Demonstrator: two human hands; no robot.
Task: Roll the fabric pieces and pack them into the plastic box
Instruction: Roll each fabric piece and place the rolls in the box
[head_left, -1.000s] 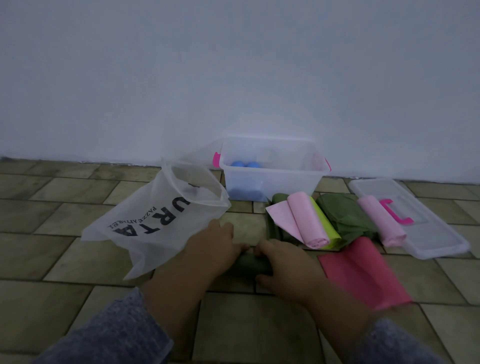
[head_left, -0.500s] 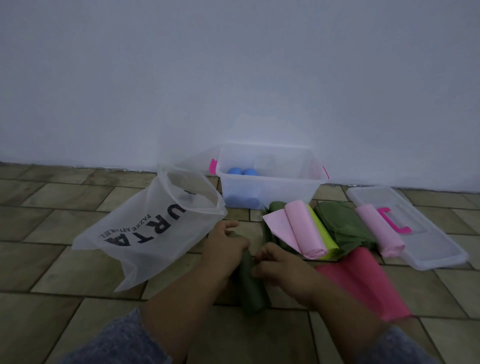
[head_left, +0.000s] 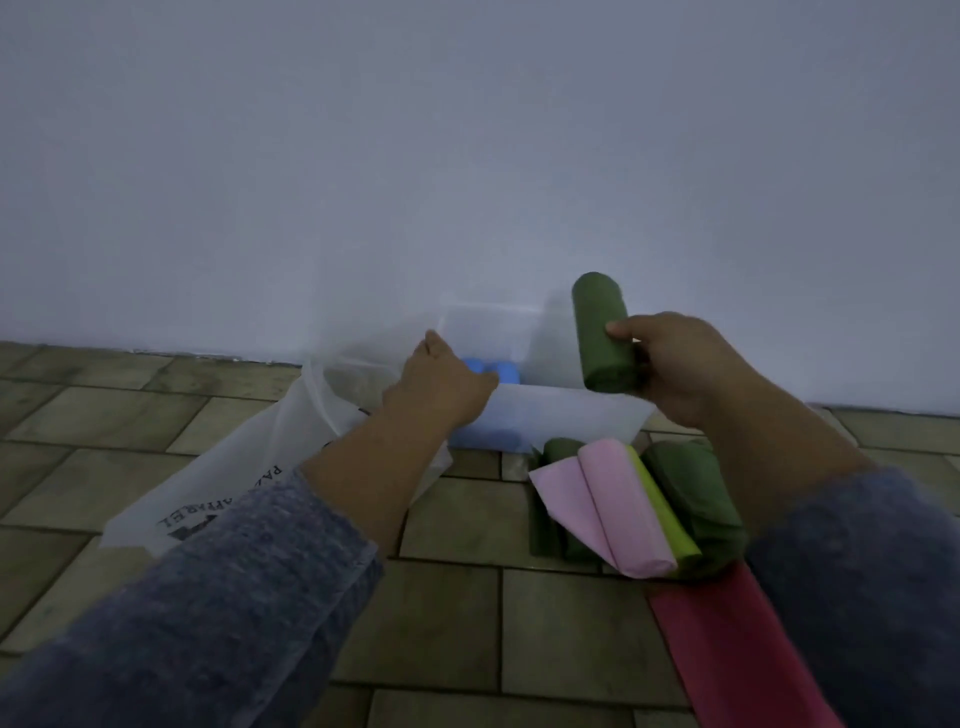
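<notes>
While the left hand holds the plastic box by its near-left rim, head view shows the right hand gripping a dark green roll, near upright, above the box opening. Packing step, I judge; blue rolls already sit inside at left. Next move likely calls for lowering the roll in beside them, then letting go.

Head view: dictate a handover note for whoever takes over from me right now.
Right grip holds the green roll, roughly upright, over the plastic box.
Left grip holds the box's near-left rim.
Done: blue rolls lie in the box.
Left: put the green roll in, then the pink roll from the floor in front of the box. The dark green fabric and flat red piece probably need rolling first.
</notes>
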